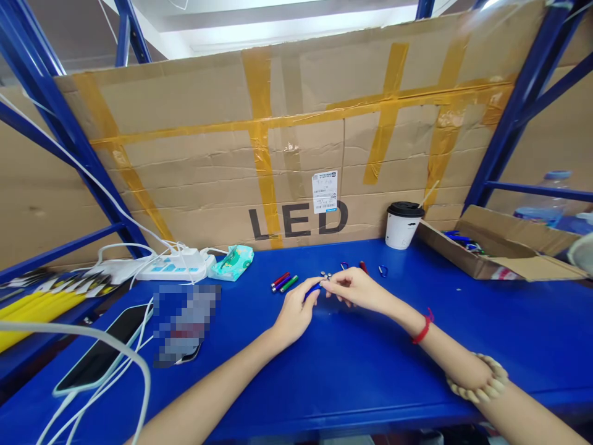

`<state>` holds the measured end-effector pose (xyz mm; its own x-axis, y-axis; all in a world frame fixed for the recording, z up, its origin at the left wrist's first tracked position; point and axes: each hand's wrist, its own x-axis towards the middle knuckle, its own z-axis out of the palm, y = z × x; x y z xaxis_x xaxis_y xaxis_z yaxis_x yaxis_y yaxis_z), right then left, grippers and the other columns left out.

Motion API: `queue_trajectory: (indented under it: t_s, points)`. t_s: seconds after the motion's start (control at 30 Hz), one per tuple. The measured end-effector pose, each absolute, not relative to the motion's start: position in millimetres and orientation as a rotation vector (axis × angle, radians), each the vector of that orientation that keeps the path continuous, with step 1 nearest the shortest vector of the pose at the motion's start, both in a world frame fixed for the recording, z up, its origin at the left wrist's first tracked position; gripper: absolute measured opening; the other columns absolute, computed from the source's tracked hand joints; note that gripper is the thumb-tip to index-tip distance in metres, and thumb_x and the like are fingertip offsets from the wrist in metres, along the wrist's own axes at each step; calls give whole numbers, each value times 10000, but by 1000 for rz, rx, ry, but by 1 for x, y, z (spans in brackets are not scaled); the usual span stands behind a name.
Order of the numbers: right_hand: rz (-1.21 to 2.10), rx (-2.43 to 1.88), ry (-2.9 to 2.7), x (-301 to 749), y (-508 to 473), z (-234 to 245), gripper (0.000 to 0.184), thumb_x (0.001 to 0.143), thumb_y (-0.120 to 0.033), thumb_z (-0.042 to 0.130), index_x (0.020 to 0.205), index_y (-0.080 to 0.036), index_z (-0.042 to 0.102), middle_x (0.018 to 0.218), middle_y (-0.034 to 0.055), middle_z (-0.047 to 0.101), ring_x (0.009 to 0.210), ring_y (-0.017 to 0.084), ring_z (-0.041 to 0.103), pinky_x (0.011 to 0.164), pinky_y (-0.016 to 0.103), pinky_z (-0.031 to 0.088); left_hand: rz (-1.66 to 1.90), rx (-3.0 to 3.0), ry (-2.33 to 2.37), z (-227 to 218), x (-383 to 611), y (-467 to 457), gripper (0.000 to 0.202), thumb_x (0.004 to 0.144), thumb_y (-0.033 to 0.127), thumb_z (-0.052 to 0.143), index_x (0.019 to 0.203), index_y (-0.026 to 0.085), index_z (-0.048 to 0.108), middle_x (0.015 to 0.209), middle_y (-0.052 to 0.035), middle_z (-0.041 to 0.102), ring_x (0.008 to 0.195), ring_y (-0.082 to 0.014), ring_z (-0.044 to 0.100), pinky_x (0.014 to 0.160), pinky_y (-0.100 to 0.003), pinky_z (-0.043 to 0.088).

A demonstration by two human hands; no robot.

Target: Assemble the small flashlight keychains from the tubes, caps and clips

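Note:
My left hand [296, 309] is closed around a small shiny blue tube [313, 290], much of it hidden by the fingers. The fingertips of my right hand [356, 287] pinch together at the tube's upper end; what they hold is too small to make out. Just beyond the fingers lie several small round silver pieces [323, 274]. Left of them, a red tube [280, 281], a purple-blue tube [282, 284] and a green tube [289, 283] rest side by side. Beyond my right hand are a blue carabiner clip [383, 271] and a red tube [364, 267], partly covered.
On the blue table [333, 377] stand a lidded paper cup [402, 227] and an open cardboard box [482, 262] with blue items. Leftward are a power strip [178, 266], a tissue pack [233, 262], a phone [104, 352] and loose white cables [143, 364]. Cardboard [208, 179] walls the back.

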<state>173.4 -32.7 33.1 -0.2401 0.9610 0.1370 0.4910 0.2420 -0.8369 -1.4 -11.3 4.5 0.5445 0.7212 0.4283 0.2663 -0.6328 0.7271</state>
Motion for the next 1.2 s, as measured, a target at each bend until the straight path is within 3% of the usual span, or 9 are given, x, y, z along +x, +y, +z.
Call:
queue_trajectory:
  t_s: [0.13,0.27,0.37,0.53,0.8,1.0,1.2]
  points:
    - [570,-1255,-1798,179,-29,31,362,696,-490,638,806,-147,680,658,24,594,453,71,465,442,202,386,992,2146,838,2,-1,-8,283,887,256,368,1100,169,533,722,1,558,647,-125,520,677,-241,433]
    - [422,-1122,-1872,182,-27,29,312,703,-477,646,813,-194,718,807,50,614,539,91,491,527,231,420,977,2132,820,1,-1,-7,249,885,264,371,1052,171,531,689,15,530,640,-122,510,674,-240,427]
    - [346,-1145,-1934,184,-27,29,300,725,-492,619,792,-223,731,798,43,617,593,110,515,560,238,413,936,2136,798,2,-1,-9,235,886,272,372,1030,169,526,712,8,548,641,-124,516,662,-240,427]
    - [328,-1124,-2000,189,-26,30,354,716,-541,600,740,-216,738,798,53,617,622,126,543,559,243,401,903,2203,717,4,-3,-13,156,886,247,381,964,187,502,945,-42,611,854,-161,564,775,-276,418]
    - [454,-1131,-2012,188,-27,27,313,701,-497,639,692,-195,723,732,43,618,615,131,541,542,237,398,790,2350,740,-2,-6,-13,64,885,223,366,900,196,422,836,-28,600,702,-149,562,640,-255,419]
    - [457,-1273,-2074,192,-25,25,234,664,-456,686,671,-224,719,712,16,630,642,135,546,585,234,393,700,2406,735,0,-7,-15,30,878,209,383,875,213,412,1027,-75,616,960,-202,582,779,-300,453]
    - [518,-1298,-2121,194,-25,25,198,648,-420,708,668,-223,718,715,6,620,623,122,524,555,222,375,684,2471,707,-1,-7,-16,58,879,202,368,825,211,390,998,-88,627,978,-209,589,796,-307,466]
